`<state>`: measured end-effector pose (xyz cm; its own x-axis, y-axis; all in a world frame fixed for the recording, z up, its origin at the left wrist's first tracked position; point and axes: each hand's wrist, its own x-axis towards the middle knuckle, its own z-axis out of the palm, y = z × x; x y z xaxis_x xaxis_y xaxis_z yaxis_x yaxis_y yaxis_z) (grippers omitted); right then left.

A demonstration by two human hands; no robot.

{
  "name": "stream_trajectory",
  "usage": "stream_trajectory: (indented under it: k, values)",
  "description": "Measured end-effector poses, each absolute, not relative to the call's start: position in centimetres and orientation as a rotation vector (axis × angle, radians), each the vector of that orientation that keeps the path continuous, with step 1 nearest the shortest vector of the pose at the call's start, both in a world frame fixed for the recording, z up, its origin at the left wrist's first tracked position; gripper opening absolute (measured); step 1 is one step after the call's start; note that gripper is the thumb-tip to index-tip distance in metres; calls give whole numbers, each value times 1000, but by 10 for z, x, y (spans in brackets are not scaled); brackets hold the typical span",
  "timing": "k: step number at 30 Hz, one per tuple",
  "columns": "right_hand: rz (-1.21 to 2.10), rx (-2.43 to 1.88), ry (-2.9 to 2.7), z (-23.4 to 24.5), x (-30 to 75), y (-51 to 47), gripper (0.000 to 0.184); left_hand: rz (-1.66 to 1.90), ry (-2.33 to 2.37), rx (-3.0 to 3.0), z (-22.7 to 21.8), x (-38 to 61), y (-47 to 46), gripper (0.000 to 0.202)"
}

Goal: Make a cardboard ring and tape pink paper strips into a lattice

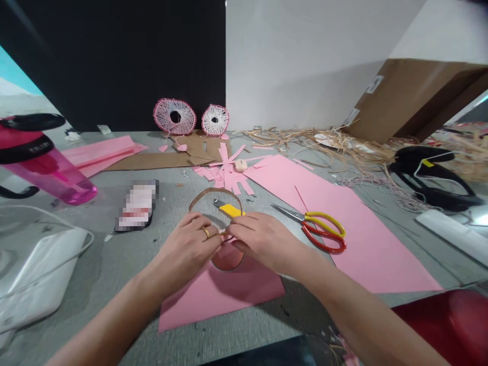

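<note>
My left hand (188, 247), with a gold ring, is curled and pinches the near side of a thin brown cardboard ring (213, 194) that stands over a pink paper sheet (224, 292). My right hand (261, 239) is closed round a yellow utility knife (227, 208), its blade end pointing up-left inside the ring. Both hands meet at the ring's near edge, above a round pinkish disc (227, 259) lying on the pink sheet.
Red-and-yellow scissors (316, 227) lie on a large pink sheet (343, 229) to the right. A pink bottle (46, 162) lies at left, a white mask (38, 269) below it. Two string-wound rings (190, 118), raffia (324, 140), a cardboard box (415, 96) and a black tool (434, 175) lie farther back.
</note>
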<state>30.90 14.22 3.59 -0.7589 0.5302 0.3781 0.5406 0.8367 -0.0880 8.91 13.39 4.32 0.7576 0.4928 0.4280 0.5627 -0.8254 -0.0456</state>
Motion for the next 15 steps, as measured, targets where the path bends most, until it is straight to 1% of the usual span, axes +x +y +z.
stream_trajectory:
  k: [2,5,7,9,11,15]
  values:
    - [-66,-871,-2647,42,315,145,8,-582,-855,-2764,43,85,136,23]
    - [-40,-910,-2611,46,322,148,19,-571,-873,-2763,44,81,138,23]
    - [15,-929,-2452,45,324,150,28,-568,-859,-2774,45,80,137,22]
    - [81,-1006,-2182,43,326,153,29,-585,-817,-2780,46,81,135,21]
    - [249,-1141,-1952,42,327,157,26,-597,-768,-2778,47,85,132,21]
    - [837,-1273,-1745,39,326,167,36,-584,-664,-2724,45,95,126,23]
